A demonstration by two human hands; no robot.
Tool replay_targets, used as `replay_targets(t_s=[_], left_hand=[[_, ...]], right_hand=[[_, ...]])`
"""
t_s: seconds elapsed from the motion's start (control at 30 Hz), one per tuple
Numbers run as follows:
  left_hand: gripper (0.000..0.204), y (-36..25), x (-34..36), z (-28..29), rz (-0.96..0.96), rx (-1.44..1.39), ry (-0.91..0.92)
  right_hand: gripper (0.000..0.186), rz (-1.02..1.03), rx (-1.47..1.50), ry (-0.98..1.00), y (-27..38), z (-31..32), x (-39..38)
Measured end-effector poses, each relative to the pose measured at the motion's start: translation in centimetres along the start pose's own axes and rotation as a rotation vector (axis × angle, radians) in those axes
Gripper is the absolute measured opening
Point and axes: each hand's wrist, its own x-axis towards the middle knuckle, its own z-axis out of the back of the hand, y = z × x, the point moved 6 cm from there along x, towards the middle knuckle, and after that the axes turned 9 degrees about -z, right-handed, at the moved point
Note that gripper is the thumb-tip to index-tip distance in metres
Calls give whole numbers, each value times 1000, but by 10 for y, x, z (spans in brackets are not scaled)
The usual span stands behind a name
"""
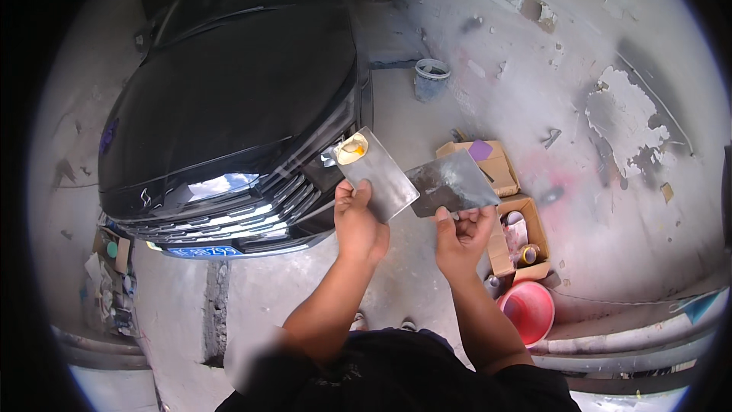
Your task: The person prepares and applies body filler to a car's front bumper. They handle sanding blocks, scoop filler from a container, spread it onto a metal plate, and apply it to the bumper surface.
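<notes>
My left hand (358, 221) grips a thin, flat rectangular metal plate (390, 189), thumb on top. A cream-coloured dollop of putty (351, 150) with a yellow-orange spot lies at the plate's far left corner. In my right hand (463, 238) is a second flat rectangular sheet, a dark grey spreader (456, 192) with pale smears, pinched at its near edge between thumb and fingers. The two plates meet or slightly overlap at their inner edges; I cannot tell whether they touch. Both are held up in front of me, beside the front right corner of a black car (252, 91).
On the right, along the scuffed wall (564, 107), stand an open cardboard box (499, 164), another box with cans (541, 259) and a red basin (528, 313). A bucket (432, 80) is farther back. Cluttered items (110, 282) lie at left, near a floor groove (216, 313).
</notes>
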Motion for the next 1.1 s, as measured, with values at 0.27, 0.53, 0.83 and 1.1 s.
replay_targets(t_s=[0.27,0.53,0.83,1.1], left_hand=[[14,14,-55,-16,-222,170,46],[16,-13,-104,0,-358,233,-49],[17,-44,-189,28,-54,192,-86],[20,-75,-298,42,-189,233,-47]], right_hand=[[72,142,-368,359,19,48,-5],[64,353,-735,662,4,75,-38],[77,-848,486,966,3,60,-81],[70,-926,533,1044,2,20,-145]])
